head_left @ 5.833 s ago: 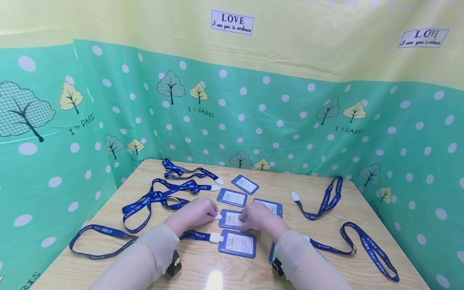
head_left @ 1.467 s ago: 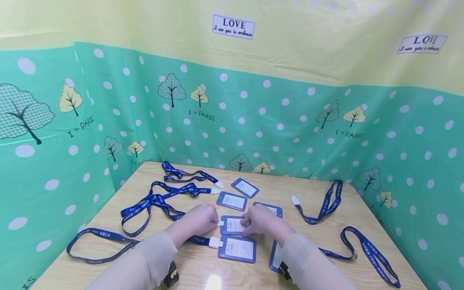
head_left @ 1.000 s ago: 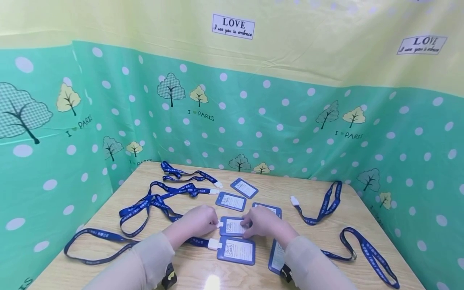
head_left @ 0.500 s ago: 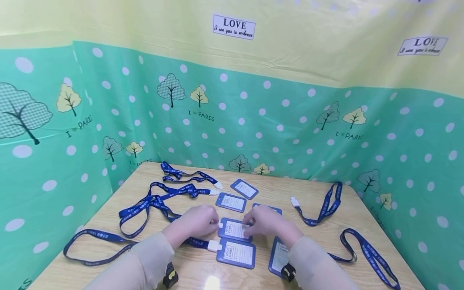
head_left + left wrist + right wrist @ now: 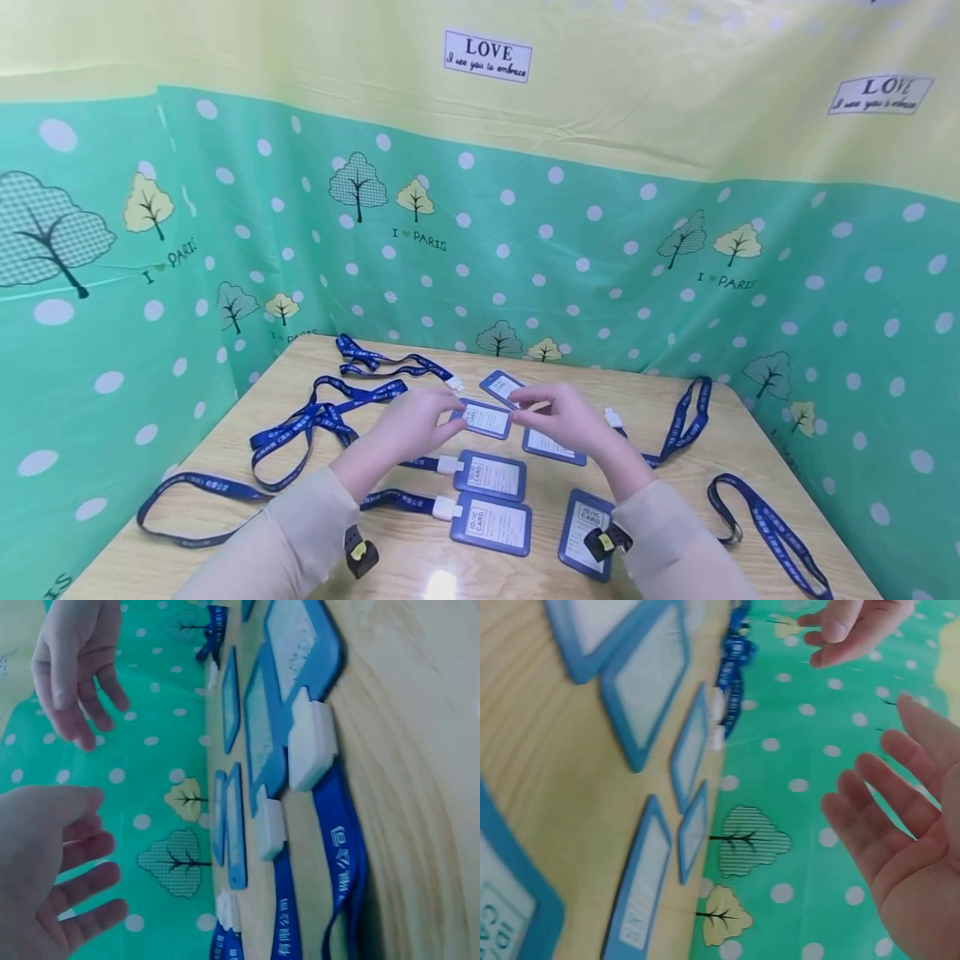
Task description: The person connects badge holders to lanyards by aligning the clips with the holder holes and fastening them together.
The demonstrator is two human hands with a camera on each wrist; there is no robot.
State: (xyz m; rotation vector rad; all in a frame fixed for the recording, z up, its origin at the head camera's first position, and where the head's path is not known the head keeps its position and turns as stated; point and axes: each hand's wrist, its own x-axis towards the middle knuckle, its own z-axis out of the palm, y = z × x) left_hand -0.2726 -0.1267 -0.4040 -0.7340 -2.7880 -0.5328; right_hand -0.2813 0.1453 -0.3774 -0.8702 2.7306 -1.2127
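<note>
My left hand [image 5: 420, 421] is raised over the table, its fingers loosely bent with nothing in them. Facing it, my right hand [image 5: 558, 412] is also lifted, thumb and fingers spread apart. Both palms show bare in the wrist views, with the left hand [image 5: 52, 862] well clear of the badges. Below lies a blue ID card holder [image 5: 489, 477] joined to a white lanyard clip [image 5: 450, 465]. Closer to me, a second card holder [image 5: 491, 523] has its own white clip [image 5: 446, 507] at the left end.
Loose card holders lie farther back [image 5: 483, 418], to the right [image 5: 555, 446] and under my right wrist [image 5: 587, 533]. Blue lanyards are spread on the left [image 5: 300, 425] and right [image 5: 772, 521] of the wooden table [image 5: 405, 558]. A dotted green curtain [image 5: 450, 275] hangs behind.
Both hands have let go of the middle card holder and its clip and risen up and away from me. The holder now lies flat, its clip and lanyard in plain view.
</note>
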